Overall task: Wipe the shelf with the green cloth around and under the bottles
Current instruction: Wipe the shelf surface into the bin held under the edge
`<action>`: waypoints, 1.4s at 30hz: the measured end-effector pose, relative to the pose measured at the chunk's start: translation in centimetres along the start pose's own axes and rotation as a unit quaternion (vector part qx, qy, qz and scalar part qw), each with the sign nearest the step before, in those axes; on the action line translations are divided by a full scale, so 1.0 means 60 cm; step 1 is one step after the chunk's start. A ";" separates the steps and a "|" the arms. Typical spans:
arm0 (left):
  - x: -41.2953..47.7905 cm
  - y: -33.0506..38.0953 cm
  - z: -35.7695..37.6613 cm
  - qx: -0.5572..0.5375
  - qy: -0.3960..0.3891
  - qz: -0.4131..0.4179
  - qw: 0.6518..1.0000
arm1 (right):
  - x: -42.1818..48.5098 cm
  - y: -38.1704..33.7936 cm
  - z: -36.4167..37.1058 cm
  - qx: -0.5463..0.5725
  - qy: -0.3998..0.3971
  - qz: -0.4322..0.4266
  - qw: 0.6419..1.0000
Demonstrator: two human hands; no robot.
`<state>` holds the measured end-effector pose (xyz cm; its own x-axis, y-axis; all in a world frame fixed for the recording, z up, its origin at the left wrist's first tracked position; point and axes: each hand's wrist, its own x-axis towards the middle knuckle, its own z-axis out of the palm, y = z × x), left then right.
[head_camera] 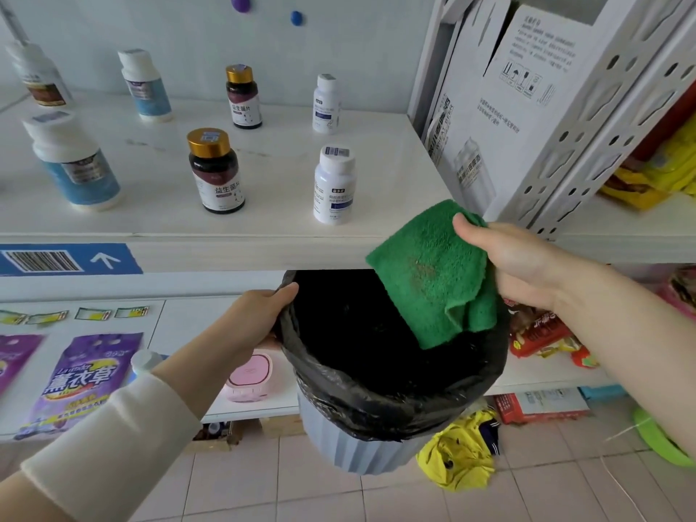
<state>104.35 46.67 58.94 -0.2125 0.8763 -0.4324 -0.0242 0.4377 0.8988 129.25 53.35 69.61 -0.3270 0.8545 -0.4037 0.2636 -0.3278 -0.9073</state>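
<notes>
The right hand (527, 261) pinches the green cloth (433, 273) by its far right corner, letting it hang over the open black-lined bin (376, 389), just below the near edge of the white shelf (263, 220). The left hand (256, 318) grips the bin's left rim. Seven bottles (216, 171) stand spaced apart on the shelf, left of the cloth.

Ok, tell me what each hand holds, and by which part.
The right hand pinches the green cloth by its upper right corner; the left hand grips the grey bin by the left rim, over the black liner.
</notes>
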 end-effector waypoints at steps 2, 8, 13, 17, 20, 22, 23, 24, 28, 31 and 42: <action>0.001 -0.001 -0.002 0.001 -0.003 -0.002 1.000 | -0.001 -0.019 -0.002 0.033 0.021 -0.026 0.999; 0.004 -0.005 -0.003 0.007 -0.005 -0.004 1.000 | 0.023 -0.089 -0.013 0.074 0.027 -0.063 0.995; 0.007 -0.005 -0.005 0.007 -0.006 -0.007 1.000 | 0.101 -0.126 -0.014 -0.090 0.060 0.004 0.994; 0.007 -0.005 -0.004 0.007 -0.001 -0.013 1.000 | 0.135 -0.133 -0.012 -0.294 0.111 0.046 0.948; 0.009 -0.004 -0.005 0.009 -0.001 -0.017 1.000 | 0.139 -0.144 -0.007 -0.446 0.160 0.009 0.881; 0.009 -0.005 -0.006 0.012 0.000 -0.018 1.000 | 0.133 -0.150 0.004 -0.460 0.116 -0.001 0.880; 0.009 -0.005 -0.006 0.014 0.001 -0.019 1.000 | 0.127 -0.149 0.010 -0.436 0.072 0.008 0.897; 0.009 -0.005 -0.006 0.015 0.002 -0.019 1.000 | 0.120 -0.147 0.014 -0.407 0.029 0.014 0.913; 0.008 -0.004 -0.006 0.017 -0.001 -0.018 1.000 | 0.094 -0.130 0.012 -0.264 -0.017 -0.061 0.963; 0.008 -0.003 -0.006 0.016 -0.006 -0.019 1.000 | 0.096 -0.099 0.007 -0.431 0.057 -0.110 0.894; 0.010 -0.003 -0.012 0.011 -0.008 -0.018 1.000 | 0.122 -0.005 0.033 -0.537 0.087 -0.159 0.824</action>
<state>103.54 46.96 58.59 -0.1963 0.8631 -0.4654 -0.0106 0.4727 0.8811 124.97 58.90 66.69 -0.4238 0.9038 -0.0588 0.8713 0.3891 -0.2992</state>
